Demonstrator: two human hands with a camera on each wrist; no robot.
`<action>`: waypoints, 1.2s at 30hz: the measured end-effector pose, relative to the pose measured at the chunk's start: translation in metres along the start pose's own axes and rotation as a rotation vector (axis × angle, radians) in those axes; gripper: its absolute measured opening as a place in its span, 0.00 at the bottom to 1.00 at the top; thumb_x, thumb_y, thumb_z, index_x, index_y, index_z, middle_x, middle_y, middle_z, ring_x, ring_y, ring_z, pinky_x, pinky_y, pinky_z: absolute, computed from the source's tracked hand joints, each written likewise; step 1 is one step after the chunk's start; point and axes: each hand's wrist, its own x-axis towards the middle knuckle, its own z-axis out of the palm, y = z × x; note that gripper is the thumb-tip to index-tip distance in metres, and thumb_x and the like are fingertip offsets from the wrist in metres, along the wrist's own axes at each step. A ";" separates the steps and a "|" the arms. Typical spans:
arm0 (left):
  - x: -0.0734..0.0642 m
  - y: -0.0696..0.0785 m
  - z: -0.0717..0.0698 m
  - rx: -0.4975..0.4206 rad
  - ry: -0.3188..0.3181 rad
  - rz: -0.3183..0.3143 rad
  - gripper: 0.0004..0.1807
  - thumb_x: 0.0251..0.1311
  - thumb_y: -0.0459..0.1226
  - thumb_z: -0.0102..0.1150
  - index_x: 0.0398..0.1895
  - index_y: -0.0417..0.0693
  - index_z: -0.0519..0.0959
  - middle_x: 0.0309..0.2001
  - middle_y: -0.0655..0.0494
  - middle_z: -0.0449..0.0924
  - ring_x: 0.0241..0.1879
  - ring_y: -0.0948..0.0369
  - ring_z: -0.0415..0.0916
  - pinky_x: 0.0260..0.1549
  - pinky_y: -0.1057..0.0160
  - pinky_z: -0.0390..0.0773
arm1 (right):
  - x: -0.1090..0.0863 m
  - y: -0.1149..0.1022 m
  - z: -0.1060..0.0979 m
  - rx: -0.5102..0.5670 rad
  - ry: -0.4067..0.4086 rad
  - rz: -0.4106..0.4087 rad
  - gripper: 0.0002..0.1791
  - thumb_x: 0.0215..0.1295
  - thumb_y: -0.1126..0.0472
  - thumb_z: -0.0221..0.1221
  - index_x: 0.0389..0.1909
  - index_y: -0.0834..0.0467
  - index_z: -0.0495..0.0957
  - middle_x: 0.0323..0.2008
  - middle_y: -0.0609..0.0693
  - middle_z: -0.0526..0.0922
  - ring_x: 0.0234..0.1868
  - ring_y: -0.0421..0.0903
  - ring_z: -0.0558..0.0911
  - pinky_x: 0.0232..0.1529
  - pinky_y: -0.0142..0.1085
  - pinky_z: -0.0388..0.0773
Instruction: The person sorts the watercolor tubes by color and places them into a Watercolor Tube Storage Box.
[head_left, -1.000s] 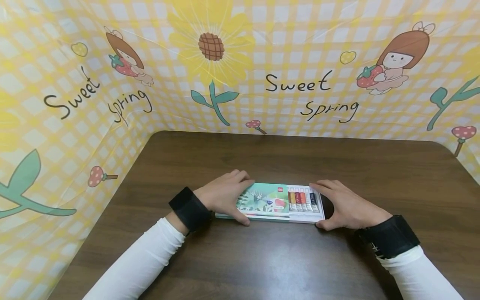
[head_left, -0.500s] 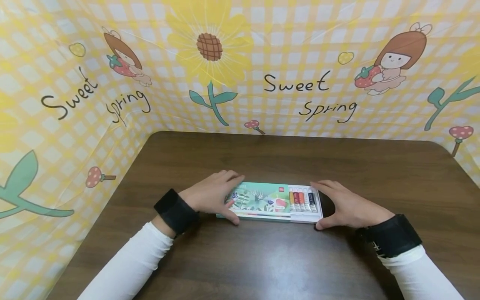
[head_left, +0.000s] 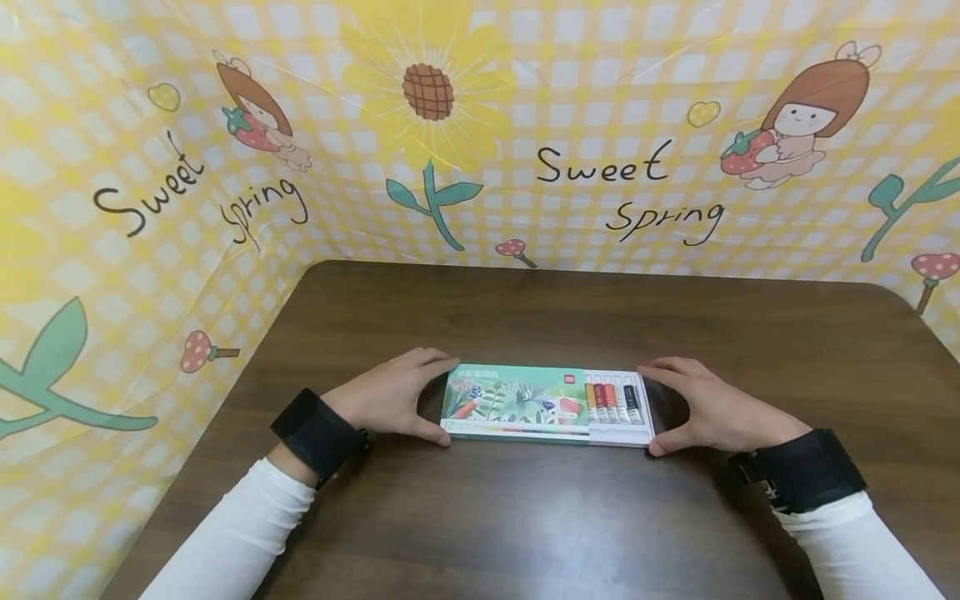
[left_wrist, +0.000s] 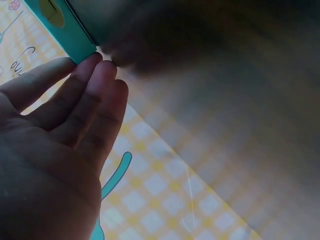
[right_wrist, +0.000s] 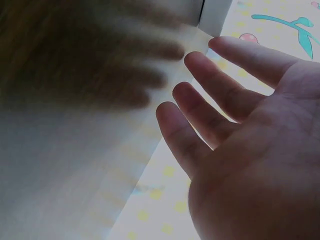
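A flat paint box lies lengthwise on the table: a green printed sleeve covers most of a white tray. Several paint tubes show in the uncovered right end of the tray. At the left end, my left hand spreads thumb and fingers to the two corners; in the left wrist view its fingertips touch the green end of the sleeve. My right hand spans the tray's right end in the same way, its fingers nearly straight in the right wrist view. Whether those tips touch the tray is unclear.
The brown wooden table reaches back to a yellow checked cloth printed with flowers and figures. This cloth also rises along the left side. Black bands circle both wrists.
My left hand has slid leftward along the sleeve to its left end, uncovering more of the print. The right hand stays by the tray's end, and the box keeps its place.
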 end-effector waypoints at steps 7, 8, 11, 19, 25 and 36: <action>0.003 0.001 0.000 0.009 0.013 0.010 0.61 0.47 0.65 0.78 0.78 0.40 0.67 0.74 0.41 0.69 0.72 0.47 0.70 0.68 0.45 0.75 | 0.000 -0.001 0.001 0.009 0.002 0.000 0.59 0.51 0.35 0.78 0.78 0.60 0.66 0.75 0.68 0.63 0.72 0.67 0.65 0.64 0.67 0.72; 0.004 0.001 0.000 0.013 0.015 0.011 0.61 0.47 0.65 0.78 0.78 0.40 0.67 0.74 0.41 0.70 0.72 0.47 0.70 0.68 0.45 0.76 | 0.000 0.000 0.001 0.007 0.002 -0.005 0.59 0.51 0.36 0.78 0.78 0.60 0.66 0.75 0.68 0.63 0.71 0.67 0.65 0.63 0.67 0.72; 0.005 0.002 -0.001 0.016 0.020 0.018 0.60 0.47 0.64 0.79 0.78 0.39 0.68 0.74 0.41 0.70 0.72 0.47 0.70 0.68 0.46 0.76 | 0.000 0.001 0.001 -0.004 0.004 -0.018 0.59 0.51 0.37 0.78 0.79 0.60 0.66 0.75 0.69 0.62 0.71 0.68 0.66 0.62 0.66 0.73; 0.009 0.004 0.001 0.038 0.022 0.047 0.60 0.48 0.65 0.78 0.77 0.38 0.68 0.73 0.40 0.71 0.71 0.47 0.70 0.67 0.46 0.76 | 0.001 -0.001 0.002 -0.016 0.008 -0.012 0.59 0.51 0.37 0.79 0.79 0.60 0.66 0.75 0.70 0.63 0.71 0.68 0.66 0.62 0.66 0.73; 0.012 0.008 0.001 0.042 0.022 0.052 0.60 0.48 0.65 0.78 0.77 0.38 0.68 0.73 0.41 0.71 0.71 0.48 0.71 0.67 0.46 0.76 | 0.000 -0.003 0.002 -0.013 0.009 -0.003 0.59 0.51 0.36 0.78 0.79 0.60 0.65 0.75 0.69 0.63 0.71 0.68 0.67 0.63 0.66 0.73; 0.018 0.014 0.003 0.054 0.014 0.053 0.60 0.48 0.67 0.76 0.78 0.41 0.68 0.73 0.43 0.71 0.71 0.50 0.71 0.67 0.48 0.77 | 0.001 -0.007 0.004 -0.007 0.004 0.017 0.60 0.51 0.33 0.77 0.79 0.58 0.66 0.76 0.68 0.62 0.72 0.67 0.66 0.64 0.67 0.72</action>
